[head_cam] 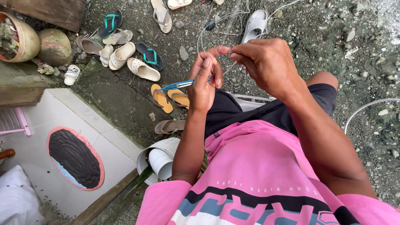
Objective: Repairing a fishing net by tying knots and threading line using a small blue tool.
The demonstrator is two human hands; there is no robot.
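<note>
The fishing net (233, 18) hangs in front of me over the gravel ground (366, 54), its fine pale mesh running down to a strand pinched between my two hands. My right hand (264, 62) has its grip closed on that strand, thumb and forefinger tight at the knot point. My left hand (204, 81) is closed too, fingertips on the same strand and a blue netting needle (179, 85) tucked under the fingers, its tip pointing left. I judge I am in the middle of tying a mesh knot; the next move calls for keeping the strand taut while the needle goes through the loop, and the line is thin enough to slip or snag. Further out, sandals and slippers (143, 68) lie scattered on the ground to the left, an orange pair (168, 98) nearest my knee, and white buckets (160, 160) lie tipped by my left elbow. None of it crowds my hands; only the loose mesh could tangle.
</note>
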